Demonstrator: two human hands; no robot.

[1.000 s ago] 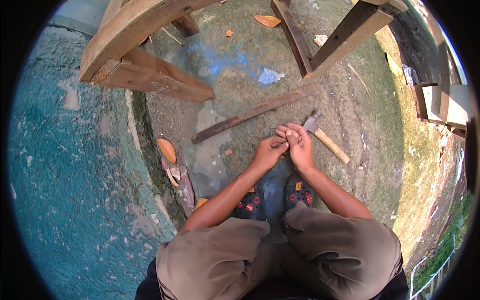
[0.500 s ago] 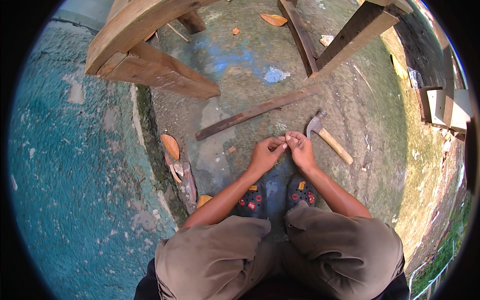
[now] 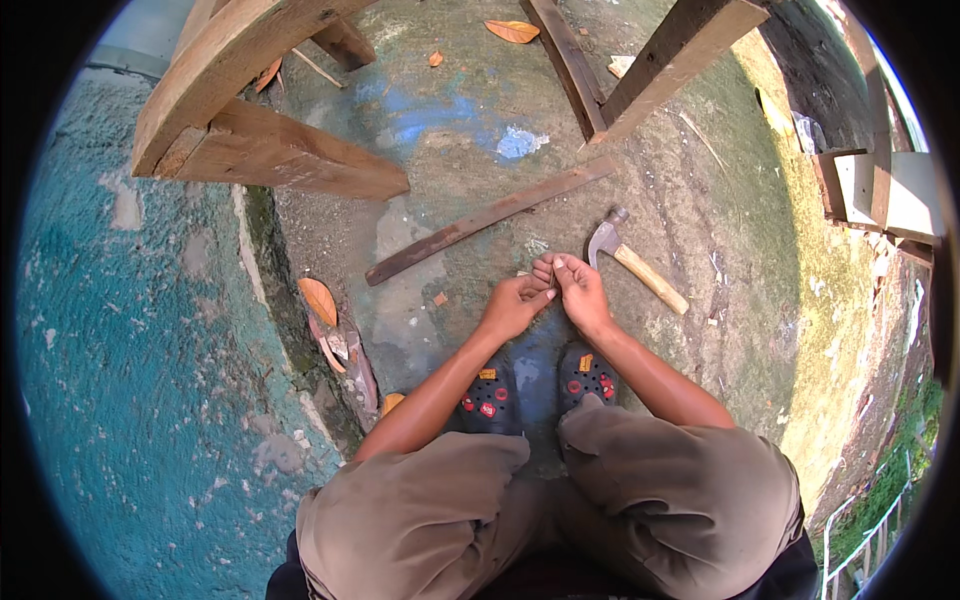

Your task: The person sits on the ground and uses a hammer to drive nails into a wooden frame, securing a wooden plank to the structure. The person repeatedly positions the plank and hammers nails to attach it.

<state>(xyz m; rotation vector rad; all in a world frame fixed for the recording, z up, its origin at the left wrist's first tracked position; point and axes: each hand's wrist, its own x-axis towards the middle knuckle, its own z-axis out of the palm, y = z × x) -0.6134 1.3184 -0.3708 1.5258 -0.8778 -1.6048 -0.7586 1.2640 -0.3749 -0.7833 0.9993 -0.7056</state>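
Note:
My left hand (image 3: 514,304) and my right hand (image 3: 582,291) meet in front of my shoes, fingertips pinched close together. Something thin and small seems to sit between the fingers; its kind is too small to make out. Just right of my right hand lies a claw hammer (image 3: 650,279) with a wooden handle, its metal head pointing away from me. Beyond both hands, a narrow wooden strip (image 3: 490,221) rests slantwise on the concrete, touched by neither hand.
Wooden frame legs stand at the far left (image 3: 290,150) and far right (image 3: 680,65). A rough blue-green wall (image 3: 150,350) runs along the left. Dry leaves (image 3: 318,301) and scraps lie at its foot. My dark clogs (image 3: 492,400) are below my hands.
The view has shifted, so the ground things appear further left. My right fingers have risen slightly against the left ones; both hands stay pinched together. Hammer and strip lie as before.

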